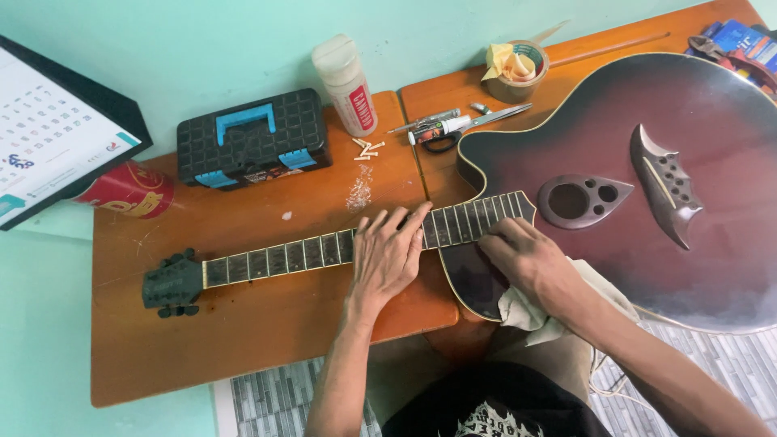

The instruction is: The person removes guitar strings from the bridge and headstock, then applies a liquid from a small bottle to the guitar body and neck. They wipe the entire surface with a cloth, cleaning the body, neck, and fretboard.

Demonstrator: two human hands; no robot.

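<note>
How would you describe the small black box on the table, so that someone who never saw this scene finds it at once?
Start from the guitar lying across the wooden table and follow its neck toward the headstock. Just behind the neck, near the wall, sits the black plastic case. Its bright blue handle and latches set it apart from the white bottle and red can beside it.

Single head view, looking steeply down from above person's chest, close over wooden table [243, 340]. Both forearms enter from bottom edge. Guitar [688, 162] cropped at right. Green wall along top.
</note>
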